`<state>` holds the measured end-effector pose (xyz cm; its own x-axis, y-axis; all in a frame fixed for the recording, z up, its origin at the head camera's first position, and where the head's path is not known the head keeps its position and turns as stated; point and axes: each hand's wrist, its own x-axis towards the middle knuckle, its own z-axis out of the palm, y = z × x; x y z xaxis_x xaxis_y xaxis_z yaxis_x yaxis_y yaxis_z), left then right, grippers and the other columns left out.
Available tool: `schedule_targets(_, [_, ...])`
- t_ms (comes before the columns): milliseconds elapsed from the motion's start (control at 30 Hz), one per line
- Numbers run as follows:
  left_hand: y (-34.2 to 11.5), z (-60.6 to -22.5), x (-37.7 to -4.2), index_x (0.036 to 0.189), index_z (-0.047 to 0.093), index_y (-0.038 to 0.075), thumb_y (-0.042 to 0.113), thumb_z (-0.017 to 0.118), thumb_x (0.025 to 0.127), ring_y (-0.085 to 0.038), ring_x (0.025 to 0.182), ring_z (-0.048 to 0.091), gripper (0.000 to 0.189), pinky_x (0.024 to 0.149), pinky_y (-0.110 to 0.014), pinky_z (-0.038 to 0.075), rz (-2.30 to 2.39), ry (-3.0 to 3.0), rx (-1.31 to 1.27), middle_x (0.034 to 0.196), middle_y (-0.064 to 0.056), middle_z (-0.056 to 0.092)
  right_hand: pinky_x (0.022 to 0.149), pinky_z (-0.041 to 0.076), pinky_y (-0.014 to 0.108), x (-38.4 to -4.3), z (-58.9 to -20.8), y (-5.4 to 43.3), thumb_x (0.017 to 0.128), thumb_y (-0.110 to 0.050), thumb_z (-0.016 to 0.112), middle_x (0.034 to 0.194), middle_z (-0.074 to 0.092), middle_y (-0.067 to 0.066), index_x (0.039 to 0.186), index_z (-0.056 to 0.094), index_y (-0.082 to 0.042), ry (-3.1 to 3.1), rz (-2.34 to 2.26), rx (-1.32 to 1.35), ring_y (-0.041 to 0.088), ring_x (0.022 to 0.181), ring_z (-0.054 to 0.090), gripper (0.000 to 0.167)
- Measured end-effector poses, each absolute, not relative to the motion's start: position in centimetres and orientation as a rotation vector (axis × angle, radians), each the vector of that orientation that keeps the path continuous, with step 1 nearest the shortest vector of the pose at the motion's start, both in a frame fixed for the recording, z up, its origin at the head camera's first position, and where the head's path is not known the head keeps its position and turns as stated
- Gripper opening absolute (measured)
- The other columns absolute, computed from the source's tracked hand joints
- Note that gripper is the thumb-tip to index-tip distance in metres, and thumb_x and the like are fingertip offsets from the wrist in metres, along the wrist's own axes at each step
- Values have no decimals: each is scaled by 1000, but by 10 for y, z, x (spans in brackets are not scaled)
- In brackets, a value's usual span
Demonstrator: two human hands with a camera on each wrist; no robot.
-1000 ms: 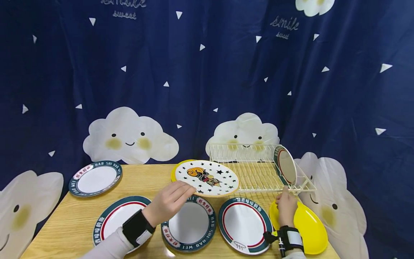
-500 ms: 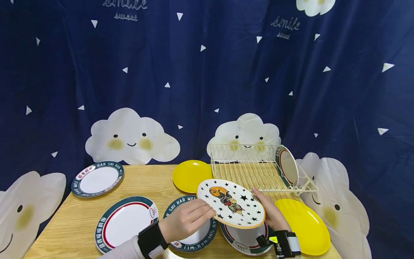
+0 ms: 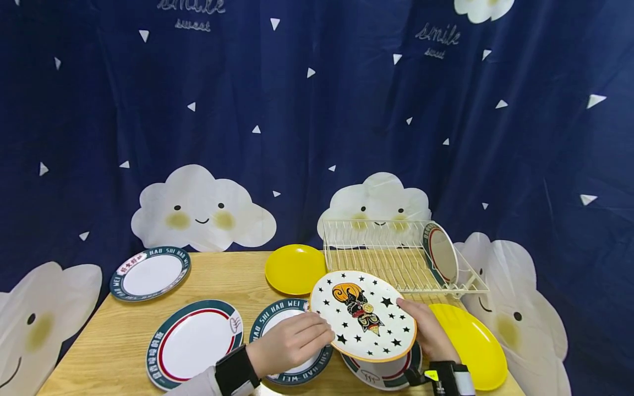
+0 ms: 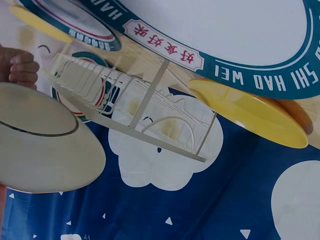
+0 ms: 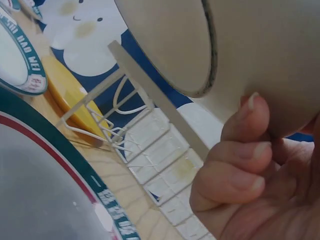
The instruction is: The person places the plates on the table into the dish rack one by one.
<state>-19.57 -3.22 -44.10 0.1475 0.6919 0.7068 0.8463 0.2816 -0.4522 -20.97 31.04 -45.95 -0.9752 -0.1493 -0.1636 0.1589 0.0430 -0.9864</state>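
A white plate [image 3: 364, 316] with black stars, an orange rim and a cartoon figure hangs tilted above the table between both hands. My left hand [image 3: 292, 342] pinches its left edge. The right hand [image 3: 432, 333] grips the opposite edge, thumb on the upper face. From the right wrist, the curled fingers [image 5: 240, 175] show against the plate's pale underside [image 5: 270, 50]. That underside [image 4: 45, 145] also fills the left of the left wrist view. Behind the plate stands a cream wire dish rack [image 3: 376, 264], with one green-rimmed plate [image 3: 441, 254] upright at its right end.
Green-rimmed plates lie on the wooden table [image 3: 223, 275]: one at the far left [image 3: 150, 273], one at front left [image 3: 195, 344], two partly under the hands. A round yellow plate [image 3: 295, 269] lies left of the rack, a yellow dish [image 3: 473, 349] at the right.
The left hand has brought the starred plate rightward and nearer from above the yellow plate. My right hand has come from the rack's front edge and taken the plate's right edge.
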Motion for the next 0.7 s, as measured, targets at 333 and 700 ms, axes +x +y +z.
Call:
schedule_targets(333, [-25,-451,-203,108,71,11,8,42,103,-13,97,67,30,94,-28,54,-218,-1681,-1402,104,1,73,75,53,23,-205,-442,313,102,-30,46,80,71,-7,110,65,11,2391,-2060,202,8,77,66,45])
schedule_targets(700, [-12,-466,-213,106,71,17,11,64,93,-9,102,63,16,99,-24,49,-293,-1882,-1312,105,6,72,75,49,16,-195,-422,316,103,-33,45,70,69,-10,94,69,8,2657,-2071,273,2,78,62,48])
